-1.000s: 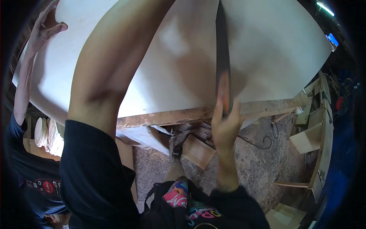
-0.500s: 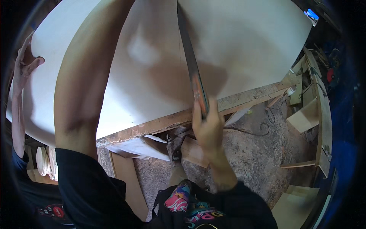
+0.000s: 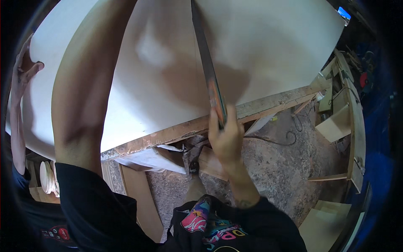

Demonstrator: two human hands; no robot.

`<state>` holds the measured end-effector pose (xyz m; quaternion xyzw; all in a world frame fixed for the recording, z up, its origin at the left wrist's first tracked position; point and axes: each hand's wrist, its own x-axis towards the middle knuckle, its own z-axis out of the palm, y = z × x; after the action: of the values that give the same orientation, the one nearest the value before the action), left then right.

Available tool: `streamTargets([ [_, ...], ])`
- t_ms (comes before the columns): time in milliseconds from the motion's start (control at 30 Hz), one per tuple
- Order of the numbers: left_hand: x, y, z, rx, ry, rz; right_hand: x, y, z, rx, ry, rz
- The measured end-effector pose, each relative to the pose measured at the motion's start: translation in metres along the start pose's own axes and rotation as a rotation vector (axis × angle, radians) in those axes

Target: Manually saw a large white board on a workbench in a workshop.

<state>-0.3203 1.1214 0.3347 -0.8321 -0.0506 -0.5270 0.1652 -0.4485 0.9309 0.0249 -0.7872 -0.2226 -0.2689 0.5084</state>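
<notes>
My right hand is closed round the orange and dark handle of a handsaw. The saw's long grey blade runs away from me over a large pale sheet, close beside a thin line on it. My left arm reaches far across the sheet, and its hand is cut off by the upper edge of the picture. At the far left, another person's hand rests on the sheet's edge, thumb on top.
Beneath the sheet runs a worn wooden bench edge. Boards and a dark cable lie on the dusty floor. A wooden frame stands at the right, before a blue surface. Round pale discs are stacked at left.
The whole view has shifted slightly, so the sheet and arms appear a little further left. My right hand keeps its grip on the handsaw; the blade lies at nearly the same angle.
</notes>
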Motion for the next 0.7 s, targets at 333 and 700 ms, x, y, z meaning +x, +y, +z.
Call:
streamTargets([
  [333, 0.005, 0.001, 0.001, -0.008, -0.042, 0.011, 0.133, -0.054, 0.009, -0.042, -0.056, -0.012],
  [700, -0.006, -0.003, -0.011, 0.055, -0.063, 0.036, -0.017, 0.001, 0.007, 0.076, -0.001, 0.016],
])
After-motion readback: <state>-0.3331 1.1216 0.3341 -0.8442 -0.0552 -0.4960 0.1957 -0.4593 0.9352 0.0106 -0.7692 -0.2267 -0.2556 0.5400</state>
